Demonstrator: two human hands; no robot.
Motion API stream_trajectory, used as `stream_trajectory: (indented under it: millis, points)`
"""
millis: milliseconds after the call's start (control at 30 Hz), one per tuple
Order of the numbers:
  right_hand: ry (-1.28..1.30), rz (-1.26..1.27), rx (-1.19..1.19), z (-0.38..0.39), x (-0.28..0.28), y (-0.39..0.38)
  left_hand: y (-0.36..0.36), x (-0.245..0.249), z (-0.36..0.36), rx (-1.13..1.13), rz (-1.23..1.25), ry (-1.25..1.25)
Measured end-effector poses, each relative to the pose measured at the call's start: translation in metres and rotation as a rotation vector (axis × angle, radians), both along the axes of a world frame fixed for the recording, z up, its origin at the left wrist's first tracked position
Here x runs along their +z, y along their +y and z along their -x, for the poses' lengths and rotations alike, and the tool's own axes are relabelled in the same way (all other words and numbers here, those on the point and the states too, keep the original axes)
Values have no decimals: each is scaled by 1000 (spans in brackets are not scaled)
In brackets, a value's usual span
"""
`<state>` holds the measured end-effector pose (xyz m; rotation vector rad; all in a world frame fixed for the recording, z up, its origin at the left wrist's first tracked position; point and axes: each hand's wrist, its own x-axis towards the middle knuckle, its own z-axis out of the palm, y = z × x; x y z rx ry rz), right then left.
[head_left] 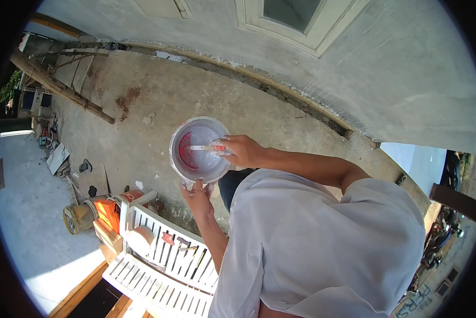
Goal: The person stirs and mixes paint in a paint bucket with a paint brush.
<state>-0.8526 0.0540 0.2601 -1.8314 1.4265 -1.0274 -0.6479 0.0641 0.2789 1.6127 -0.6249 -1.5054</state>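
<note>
A round white bucket (173, 153) is held out in front of my body, its inside coated with pale paint and marked by a red patch on the left wall. My left hand (198, 200) grips the bucket's near side from below, fingers against its wall. Over the right rim, my right hand (242, 150) is closed around a narrow paint-smeared tool (202, 148) with a pale strip and red near the fingers. That strip reaches across the bucket's opening; whether it is a brush I cannot tell. White smears show on the right fingers.
A slatted white bench (158, 286) stands at lower left, bearing a white tub (140, 240) and small tools. Buckets and an orange box (108, 214) sit beyond it. A wooden pole (63, 87) slants at upper left. A grey wall (397, 79) with a framed window borders the concrete floor.
</note>
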Motion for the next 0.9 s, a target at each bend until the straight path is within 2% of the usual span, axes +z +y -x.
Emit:
stream_trajectory:
  millis: [100, 200, 533, 767, 900]
  points:
    - [51, -47, 69, -28, -6, -49, -38, -6, -29, -1, -9, 8]
    - [30, 65, 33, -55, -11, -95, -90, -14, -60, -25, -3, 3]
    - [60, 24, -139, -143, -4, -242, -261, -15, -148, -135, 19, 15]
    - [47, -23, -249, -164, 4, -313, -361, -20, -169, -266, 7, -1]
    - [-3, -27, -315, -159, -9, -355, -418, -19, -156, -287, 3, 16]
